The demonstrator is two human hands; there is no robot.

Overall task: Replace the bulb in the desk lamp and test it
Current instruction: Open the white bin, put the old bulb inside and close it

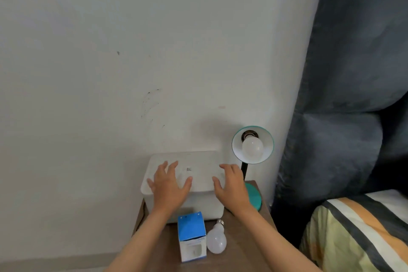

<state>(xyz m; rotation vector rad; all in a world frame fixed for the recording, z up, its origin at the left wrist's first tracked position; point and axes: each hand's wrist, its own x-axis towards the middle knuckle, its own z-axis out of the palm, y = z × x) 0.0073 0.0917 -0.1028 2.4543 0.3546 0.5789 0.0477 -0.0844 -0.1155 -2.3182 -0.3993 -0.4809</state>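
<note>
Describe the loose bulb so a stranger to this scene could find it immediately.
Start at the wooden bedside table beside the bed. Near its front edge stands a blue-and-white box; the loose bulb lies just right of it. Unlike the bulb in the lamp, it lies on its side, unscrewed.

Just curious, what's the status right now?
Both hands open, left hand and right hand over white box. Bulb in lamp; loose bulb on table. Nothing blocking.

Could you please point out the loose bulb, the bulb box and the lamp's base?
loose bulb (pixel 216 241): head view, on its white globe.
bulb box (pixel 191 226): head view, blue top flap.
lamp's base (pixel 254 197): head view, teal disc.
</note>
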